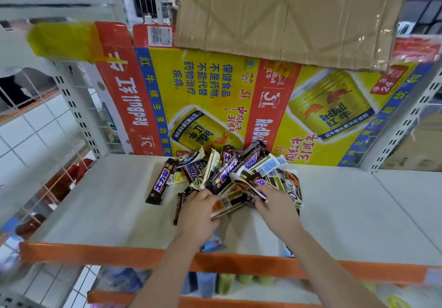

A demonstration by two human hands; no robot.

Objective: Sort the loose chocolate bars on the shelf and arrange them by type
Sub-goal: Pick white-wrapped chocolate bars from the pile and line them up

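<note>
The heap of chocolate bars (229,171) is piled on the white shelf (107,200) against the flattened Red Bull carton (215,87) at twelve o'clock; one Snickers bar (160,183) is laid just beside it at nine o'clock, a Dove bar (294,188) at three. The left hand (197,212) is clamped on a white-and-orange bar (226,206) at the heap's six o'clock edge; the right hand (275,209) is dug in at five o'clock, fingers curled, but whether anything is gripped cannot be told.

Both the left hand (196,210) and right hand (275,208) are bare, with bare forearms (318,255).
</note>
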